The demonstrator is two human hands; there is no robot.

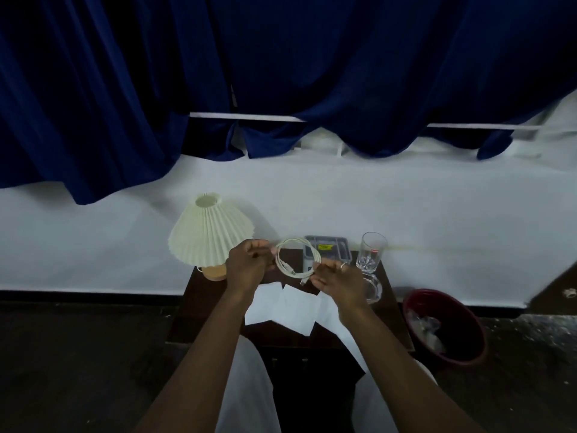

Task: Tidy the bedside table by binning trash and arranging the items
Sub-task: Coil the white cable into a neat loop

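A white cable (296,245) is coiled into a loop above the dark wooden bedside table (392,310). My left hand (249,264) pinches the loop's left side and my right hand (338,276) grips its right side, where the plug ends hang down. Under my hands lie several white paper sheets (293,307). A cream pleated lamp (210,232) stands at the table's back left. A grey tray (327,246) with a yellow label sits at the back, and a clear drinking glass (371,253) stands at the back right.
A dark red bin (446,326) holding crumpled clear plastic sits on the floor right of the table. A clear glass dish (374,289) lies by my right wrist. Blue curtains hang behind over a white surface. My white-clad knees are below the table's front.
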